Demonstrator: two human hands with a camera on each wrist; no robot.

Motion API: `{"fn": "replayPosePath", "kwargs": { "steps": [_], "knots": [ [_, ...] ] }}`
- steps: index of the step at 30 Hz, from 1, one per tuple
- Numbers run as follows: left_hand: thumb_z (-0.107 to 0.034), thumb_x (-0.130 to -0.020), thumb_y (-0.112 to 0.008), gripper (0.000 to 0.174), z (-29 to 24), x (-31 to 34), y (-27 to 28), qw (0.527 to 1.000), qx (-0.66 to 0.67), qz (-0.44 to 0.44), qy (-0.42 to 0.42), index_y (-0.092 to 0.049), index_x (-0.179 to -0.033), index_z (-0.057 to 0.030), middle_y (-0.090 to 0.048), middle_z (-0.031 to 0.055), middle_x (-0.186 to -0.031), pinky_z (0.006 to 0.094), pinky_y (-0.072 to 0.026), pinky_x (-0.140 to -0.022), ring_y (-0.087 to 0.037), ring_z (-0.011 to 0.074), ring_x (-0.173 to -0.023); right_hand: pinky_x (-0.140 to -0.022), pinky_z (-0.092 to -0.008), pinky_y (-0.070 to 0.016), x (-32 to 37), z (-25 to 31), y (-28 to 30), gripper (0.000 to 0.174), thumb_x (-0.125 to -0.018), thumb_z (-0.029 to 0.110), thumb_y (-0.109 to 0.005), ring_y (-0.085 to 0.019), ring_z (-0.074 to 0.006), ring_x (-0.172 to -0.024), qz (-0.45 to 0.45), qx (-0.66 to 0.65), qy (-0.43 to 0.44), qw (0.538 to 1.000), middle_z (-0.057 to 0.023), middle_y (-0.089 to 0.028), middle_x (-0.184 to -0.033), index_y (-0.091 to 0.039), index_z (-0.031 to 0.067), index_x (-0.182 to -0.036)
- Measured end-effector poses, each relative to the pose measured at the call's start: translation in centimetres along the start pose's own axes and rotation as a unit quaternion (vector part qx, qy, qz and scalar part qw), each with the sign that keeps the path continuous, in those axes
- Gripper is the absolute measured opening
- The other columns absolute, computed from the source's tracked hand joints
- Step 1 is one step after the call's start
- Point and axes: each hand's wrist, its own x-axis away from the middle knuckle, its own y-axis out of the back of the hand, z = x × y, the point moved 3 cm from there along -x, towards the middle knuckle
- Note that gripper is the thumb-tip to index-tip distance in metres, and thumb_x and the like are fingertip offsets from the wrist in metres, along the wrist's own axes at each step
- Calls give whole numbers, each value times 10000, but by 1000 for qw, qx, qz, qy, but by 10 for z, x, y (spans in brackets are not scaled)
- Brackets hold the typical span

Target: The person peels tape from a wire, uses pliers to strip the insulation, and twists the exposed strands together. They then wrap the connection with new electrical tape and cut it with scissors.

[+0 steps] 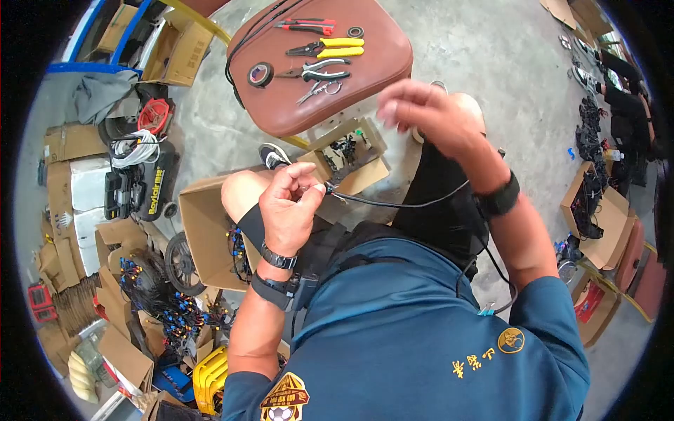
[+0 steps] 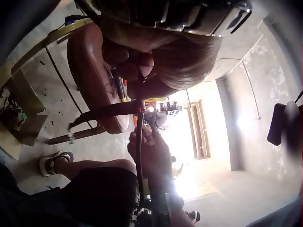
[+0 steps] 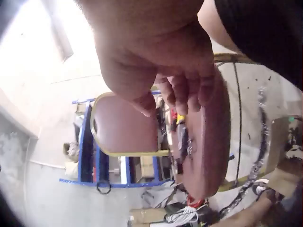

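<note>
My left hand [image 1: 289, 210] pinches a black cable [image 1: 393, 205] near its end between thumb and fingertips. From there the cable runs right across the lap and passes under my right forearm. In the left wrist view, a dark strip [image 2: 104, 112] sticks out sideways where the fingers grip the cable [image 2: 140, 165]. My right hand [image 1: 428, 116] is raised above the right knee, apart from the cable in the head view. Its fingers bend loosely with nothing between them, as the right wrist view of that hand [image 3: 156, 61] also shows.
Ahead, a brown chair seat [image 1: 379, 67] bears a red utility knife [image 1: 309, 27], yellow-handled wire strippers [image 1: 326, 48], pliers [image 1: 323, 70], scissors [image 1: 320, 91] and black tape [image 1: 260, 74]. A small carton [image 1: 379, 172] with dark parts stands between the legs. Boxes and an air compressor [image 1: 151, 182] fill the left.
</note>
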Motion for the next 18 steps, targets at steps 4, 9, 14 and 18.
{"fn": "replayPosePath", "kwargs": {
  "steps": [4, 9, 14, 18],
  "knots": [
    [86, -826, -660, 300, -1, -9, 5, 1000, -4, -17, 6, -632, -1112, 0, -655, 4, -861, 203, -488, -686, -607, 62, -760, -839, -314, -516, 58, 28, -76, 211, -921, 150, -688, -642, -145, -951, 304, -58, 53, 949, -74, -694, -1008, -678, -3, -1066],
    [86, -813, -665, 259, -19, -19, 6, 997, 26, -53, 44, -641, -1058, 5, -672, 26, -833, 193, -481, -612, -613, 67, -715, -829, -345, -508, 65, -66, -119, 267, -923, 249, -659, -658, -208, -898, 277, 91, 64, 954, -118, -677, -943, -649, 12, -1046],
    [69, -815, -678, 229, -38, -15, 2, 996, 53, -51, 50, -648, -1030, -4, -667, 21, -826, 179, -443, -536, -583, 46, -653, -763, -361, -500, 30, -78, -96, 476, -802, 250, -793, -573, -233, -820, -42, 114, 122, 985, -94, -561, -878, -545, 21, -1137],
    [52, -818, -688, 209, -38, -14, -1, 997, 38, -26, 54, -655, -1016, -6, -666, 18, -834, 180, -437, -527, -574, 41, -650, -811, -376, -516, 14, -48, -103, 520, -776, 180, -803, -616, -261, -962, -68, 140, 271, 950, -117, -615, -966, -553, 19, -1203]
  ]
}}
